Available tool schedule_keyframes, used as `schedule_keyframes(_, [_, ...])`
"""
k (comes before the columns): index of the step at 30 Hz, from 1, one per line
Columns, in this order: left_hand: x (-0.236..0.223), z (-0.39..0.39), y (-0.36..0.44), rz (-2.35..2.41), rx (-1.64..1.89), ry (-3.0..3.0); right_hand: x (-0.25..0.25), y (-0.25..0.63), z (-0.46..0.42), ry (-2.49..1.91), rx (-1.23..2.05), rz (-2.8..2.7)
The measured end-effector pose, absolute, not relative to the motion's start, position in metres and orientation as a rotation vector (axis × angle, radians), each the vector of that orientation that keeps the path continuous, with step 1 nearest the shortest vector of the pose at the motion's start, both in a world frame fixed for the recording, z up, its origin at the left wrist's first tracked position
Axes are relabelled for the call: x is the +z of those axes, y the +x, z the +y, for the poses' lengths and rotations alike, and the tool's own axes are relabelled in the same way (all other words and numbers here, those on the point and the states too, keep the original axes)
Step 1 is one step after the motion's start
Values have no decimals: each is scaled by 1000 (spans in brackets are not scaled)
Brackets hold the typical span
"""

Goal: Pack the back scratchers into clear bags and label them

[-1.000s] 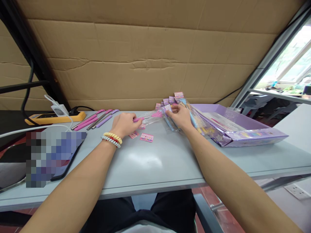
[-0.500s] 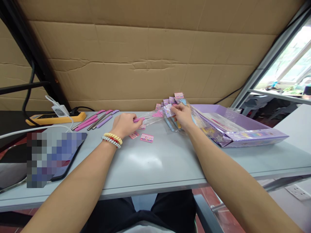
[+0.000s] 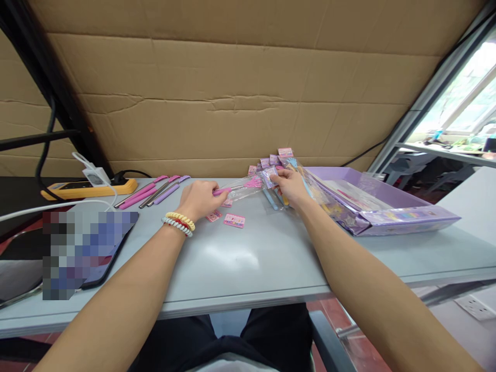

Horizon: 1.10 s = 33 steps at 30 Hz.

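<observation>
My left hand (image 3: 200,198) is closed on the end of a pink pen in a clear plastic sleeve (image 3: 242,187) that lies across the grey table (image 3: 240,258). My right hand (image 3: 291,186) pinches a small purple card (image 3: 270,176) at the sleeve's far end, next to a pile of packaged pens (image 3: 279,160). Two small pink cards (image 3: 233,220) lie on the table just below my left hand.
Loose pink and purple pens (image 3: 153,190) lie at the back left beside a yellow power strip (image 3: 83,188). A tablet (image 3: 83,248) rests at the left edge. An open purple box (image 3: 380,204) stands to the right. A cardboard wall rises behind the table.
My right hand has lifted the small purple card slightly and shifted it a little left toward the sleeve's end. My left hand has stayed put.
</observation>
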<state>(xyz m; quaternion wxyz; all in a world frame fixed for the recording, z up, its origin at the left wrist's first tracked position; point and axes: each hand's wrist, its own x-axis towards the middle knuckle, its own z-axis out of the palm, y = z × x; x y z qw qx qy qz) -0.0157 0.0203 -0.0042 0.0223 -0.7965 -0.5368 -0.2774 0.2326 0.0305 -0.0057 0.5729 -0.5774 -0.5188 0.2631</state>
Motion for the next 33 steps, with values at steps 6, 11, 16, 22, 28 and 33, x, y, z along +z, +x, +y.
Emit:
schedule_keyframes(6, [-5,21,-16,-1626,-826,-2462,-4,231,29,-1367,600,-1230])
schedule_keyframes(11, [-5,21,-16,-1609,-827,-2459,-4,231,29,-1382,589,-1224])
schedule_keyframes(16, [-4,20,-16,-1611,-844,-2460,-4,232,28,-1363,628,-1211])
schedule_keyframes(22, [-5,21,-15,-1619,-817,-2458,-4,234,29,-1299,693,-1196])
schedule_keyframes(28, [-5,21,-16,-1613,-836,-2462,-4,233,29,-1265,714,-1196])
schedule_keyframes(33, [-3,19,-15,-1598,-854,-2479,-5,234,31,-1299,709,-1153])
